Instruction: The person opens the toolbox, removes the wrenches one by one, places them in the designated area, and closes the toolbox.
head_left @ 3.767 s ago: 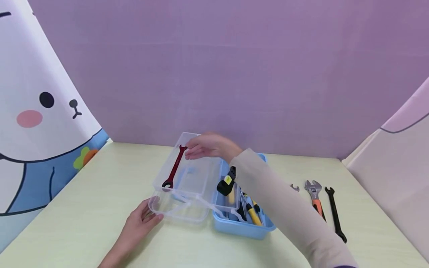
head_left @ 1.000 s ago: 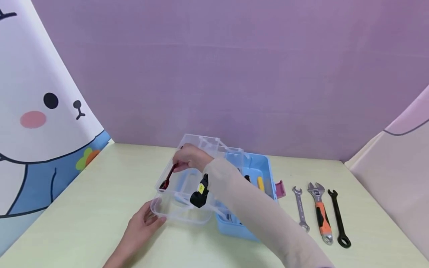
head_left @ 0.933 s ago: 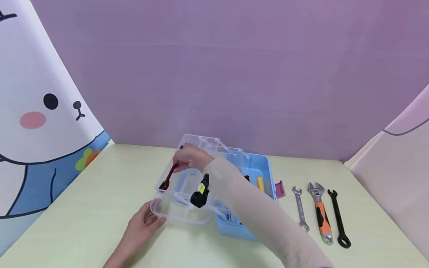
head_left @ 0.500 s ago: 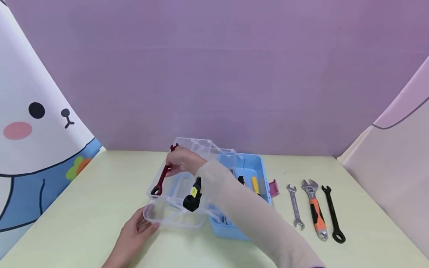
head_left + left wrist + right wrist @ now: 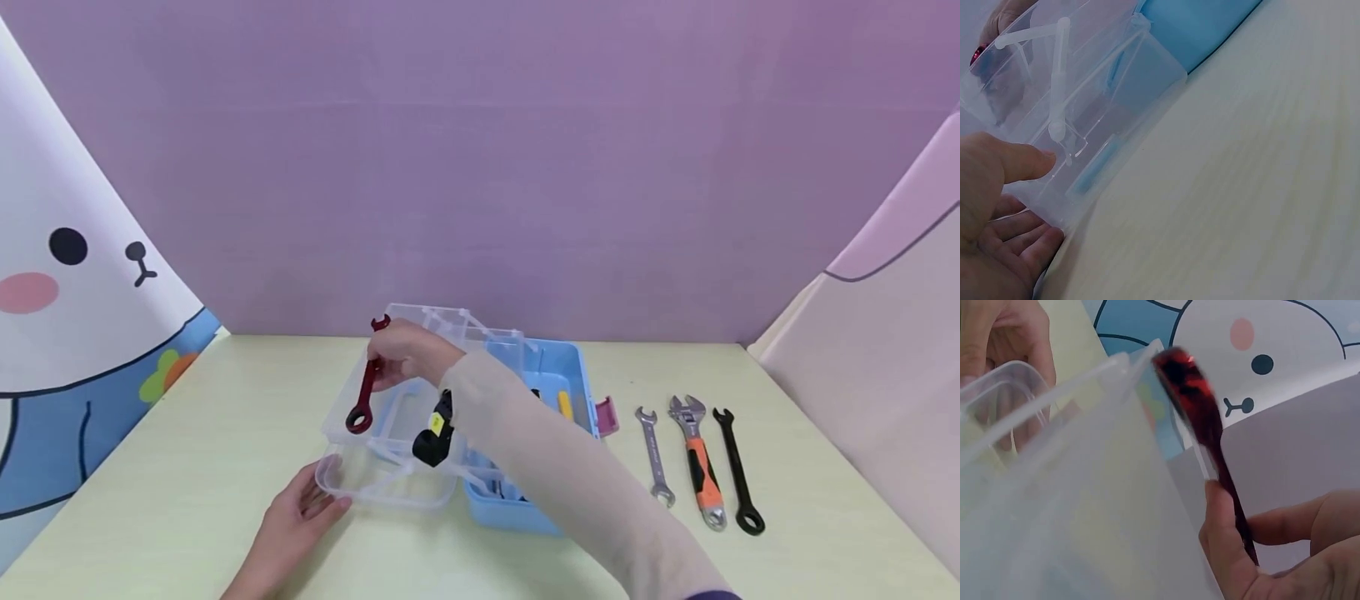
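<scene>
My right hand [image 5: 405, 354] pinches a dark red combination wrench [image 5: 365, 392] by its upper part, over the fold-out clear tray at the left of the toolbox. In the right wrist view the wrench [image 5: 1194, 394] stands tilted between thumb and fingers, its ring end away from the hand and near the tray's rim. My left hand [image 5: 288, 525] grips the near left corner of the toolbox's clear lid [image 5: 401, 502]. The left wrist view has the thumb on one side of this clear plastic corner [image 5: 1054, 206] and the fingers on the other.
The blue toolbox body [image 5: 517, 518] holds several tools, mostly hidden by my right sleeve [image 5: 555, 450]. Its pink latch [image 5: 607, 417] sticks out to the right. Right of it lie a silver open-end wrench [image 5: 655, 454], an orange-handled adjustable wrench [image 5: 699, 467] and a black combination wrench [image 5: 738, 475].
The red wrench lay in the tray under my right hand; that hand has since taken hold of it and raised it a little. My left hand has stayed at the lid's corner.
</scene>
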`<action>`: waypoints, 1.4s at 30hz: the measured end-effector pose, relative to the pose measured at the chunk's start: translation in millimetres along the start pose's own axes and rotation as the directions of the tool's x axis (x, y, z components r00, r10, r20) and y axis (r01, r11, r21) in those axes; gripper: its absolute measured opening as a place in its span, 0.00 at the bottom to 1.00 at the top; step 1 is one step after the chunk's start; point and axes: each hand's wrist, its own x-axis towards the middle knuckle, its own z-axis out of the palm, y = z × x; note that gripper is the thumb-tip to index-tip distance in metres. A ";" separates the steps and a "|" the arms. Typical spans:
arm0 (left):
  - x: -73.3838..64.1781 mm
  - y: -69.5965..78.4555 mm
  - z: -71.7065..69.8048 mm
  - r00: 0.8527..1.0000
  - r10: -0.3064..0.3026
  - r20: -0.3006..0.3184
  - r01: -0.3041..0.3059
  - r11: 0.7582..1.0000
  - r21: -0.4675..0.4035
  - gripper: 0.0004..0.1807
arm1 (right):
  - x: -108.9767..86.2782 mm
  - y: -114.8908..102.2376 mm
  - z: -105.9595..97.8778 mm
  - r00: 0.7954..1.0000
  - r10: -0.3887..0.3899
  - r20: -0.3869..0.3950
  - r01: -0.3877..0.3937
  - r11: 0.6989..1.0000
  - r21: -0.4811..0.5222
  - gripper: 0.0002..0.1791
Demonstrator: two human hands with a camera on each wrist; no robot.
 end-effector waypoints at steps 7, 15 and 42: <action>3.2 0.3 -0.4 1.000 -0.020 0.006 0.020 1.000 -0.009 0.31 | 0.2 -4.0 -10.9 1.000 0.006 0.009 -0.007 0.998 0.062 0.09; 3.2 -1.1 -0.9 1.000 -0.006 0.007 0.006 1.000 -0.010 0.31 | -1.7 -5.7 -23.1 1.000 0.009 0.007 -0.009 1.000 -0.002 0.05; 4.7 -0.3 -2.8 0.999 -0.010 0.047 0.011 1.000 -0.018 0.33 | -24.7 3.1 -78.6 0.999 -0.032 -0.021 0.031 0.997 -0.074 0.09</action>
